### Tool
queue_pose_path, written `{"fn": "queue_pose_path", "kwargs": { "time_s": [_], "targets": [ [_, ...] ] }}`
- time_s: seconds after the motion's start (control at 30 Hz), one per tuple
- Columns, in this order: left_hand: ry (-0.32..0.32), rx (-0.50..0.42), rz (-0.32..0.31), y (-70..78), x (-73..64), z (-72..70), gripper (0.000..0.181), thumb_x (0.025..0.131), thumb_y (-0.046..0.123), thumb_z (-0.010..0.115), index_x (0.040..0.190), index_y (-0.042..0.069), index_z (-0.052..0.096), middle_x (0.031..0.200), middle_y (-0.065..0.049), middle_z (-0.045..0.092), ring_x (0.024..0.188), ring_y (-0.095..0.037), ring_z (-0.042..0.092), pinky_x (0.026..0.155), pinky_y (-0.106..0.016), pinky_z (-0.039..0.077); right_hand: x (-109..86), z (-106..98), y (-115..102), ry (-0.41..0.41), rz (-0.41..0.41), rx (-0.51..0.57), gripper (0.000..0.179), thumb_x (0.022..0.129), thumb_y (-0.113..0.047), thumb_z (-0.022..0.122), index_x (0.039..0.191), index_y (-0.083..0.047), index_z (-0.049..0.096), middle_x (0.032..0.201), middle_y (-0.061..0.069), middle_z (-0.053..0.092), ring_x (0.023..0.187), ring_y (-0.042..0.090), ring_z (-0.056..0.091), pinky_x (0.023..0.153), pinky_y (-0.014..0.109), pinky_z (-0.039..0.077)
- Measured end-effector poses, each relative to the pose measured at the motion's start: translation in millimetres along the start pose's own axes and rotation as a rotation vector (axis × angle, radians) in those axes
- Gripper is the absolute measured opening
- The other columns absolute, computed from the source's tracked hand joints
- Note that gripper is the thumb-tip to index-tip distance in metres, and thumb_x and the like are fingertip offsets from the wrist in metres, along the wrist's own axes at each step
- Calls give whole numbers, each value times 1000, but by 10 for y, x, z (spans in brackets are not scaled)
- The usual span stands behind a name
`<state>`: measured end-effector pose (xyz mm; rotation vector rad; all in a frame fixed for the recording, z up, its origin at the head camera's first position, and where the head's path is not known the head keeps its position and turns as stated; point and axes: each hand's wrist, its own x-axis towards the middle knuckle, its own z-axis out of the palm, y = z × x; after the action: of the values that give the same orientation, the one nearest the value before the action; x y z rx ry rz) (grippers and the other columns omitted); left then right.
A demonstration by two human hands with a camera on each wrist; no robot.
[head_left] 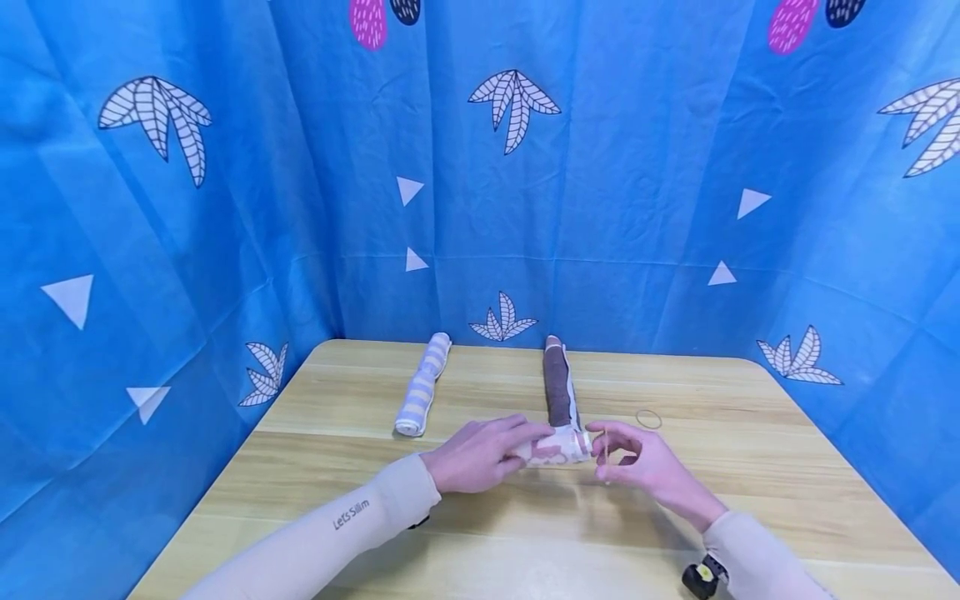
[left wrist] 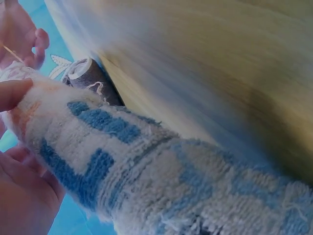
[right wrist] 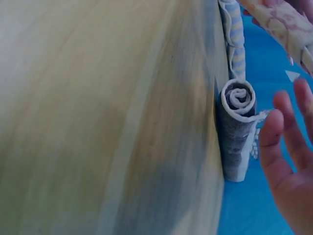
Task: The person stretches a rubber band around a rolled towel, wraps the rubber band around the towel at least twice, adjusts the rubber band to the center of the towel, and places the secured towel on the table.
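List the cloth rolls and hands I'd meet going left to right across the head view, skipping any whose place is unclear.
Lavender-and-cream striped cloth roll → left hand → white-and-pink patterned cloth roll → right hand

Three rolled cloths are here: one striped roll [head_left: 423, 385], one dark roll [head_left: 558, 382], one patterned roll [head_left: 555, 447]. There are two hands, left hand [head_left: 487, 454] and right hand [head_left: 647, 462], two thin bands (one loose band [head_left: 651, 428], one looped band [head_left: 607, 458]) and one table [head_left: 525, 550].
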<state>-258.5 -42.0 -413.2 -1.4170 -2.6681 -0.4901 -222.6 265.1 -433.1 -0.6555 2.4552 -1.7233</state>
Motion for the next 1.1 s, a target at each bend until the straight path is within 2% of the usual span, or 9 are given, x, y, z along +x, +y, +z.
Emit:
{"fn": "queue_pose_path", "kwargs": {
  "time_s": [0.13, 0.33, 0.5, 0.63, 0.73, 0.83, 0.93, 1.1],
  "targets": [
    [-7, -33, -30, 17, -2, -9, 56, 101, 24, 58, 151, 40, 39, 129, 8, 58, 88, -5, 55, 68, -19, 46, 18, 69, -10, 32, -46, -11, 73, 77, -7, 84, 140, -6, 49, 115, 17, 61, 100, 27, 62, 75, 37, 59],
    [-2, -57, -35, 47, -5, -26, 57, 102, 26, 57, 152, 42, 37, 136, 8, 57, 96, -7, 58, 76, -25, 50, 38, 165, -41, -12, -63, 48, 87, 74, -3, 85, 147, -6, 36, 132, 21, 52, 106, 29, 60, 71, 38, 60],
    [3, -104, -33, 98, 8, -54, 57, 101, 28, 58, 151, 43, 37, 142, 8, 55, 104, -8, 59, 83, -29, 51, 89, 211, -48, -1, -134, 40, 93, 75, -13, 88, 149, -9, 30, 137, 22, 48, 113, 15, 59, 76, 40, 59],
    [-4, -161, -51, 127, 15, -66, 57, 100, 29, 60, 150, 45, 37, 144, 9, 54, 106, -7, 58, 85, -28, 50, 109, 224, -42, -6, -198, 58, 96, 77, -24, 88, 149, -6, 27, 136, 30, 44, 113, 14, 58, 80, 44, 58],
    [-6, -174, -59, 133, 20, -69, 57, 100, 27, 60, 149, 46, 40, 140, 10, 56, 100, -5, 57, 80, -25, 49, 112, 232, -70, -10, -223, 65, 94, 78, -23, 87, 149, -5, 27, 136, 35, 43, 114, 14, 58, 82, 43, 58],
    [-15, -153, -38, 136, 33, -71, 57, 99, 21, 60, 147, 45, 42, 126, 12, 59, 86, -3, 56, 68, -21, 48, 114, 243, -124, -20, -213, 52, 90, 79, -15, 86, 148, -7, 29, 137, 34, 44, 114, 15, 59, 85, 41, 57],
    [-32, -124, -13, 143, 45, -72, 59, 97, 16, 60, 147, 43, 44, 115, 12, 57, 75, -2, 52, 60, -19, 44, 114, 259, -181, -26, -169, 23, 87, 78, -7, 84, 148, -10, 33, 137, 30, 46, 112, 18, 59, 88, 35, 56],
    [-37, -54, 16, 167, 74, -69, 58, 95, 15, 62, 145, 39, 46, 113, 10, 58, 76, -2, 50, 60, -17, 42, 146, 309, -238, -47, -73, -18, 82, 75, -10, 87, 143, -18, 42, 130, 18, 56, 104, 22, 65, 87, 33, 57]
  ]
}}
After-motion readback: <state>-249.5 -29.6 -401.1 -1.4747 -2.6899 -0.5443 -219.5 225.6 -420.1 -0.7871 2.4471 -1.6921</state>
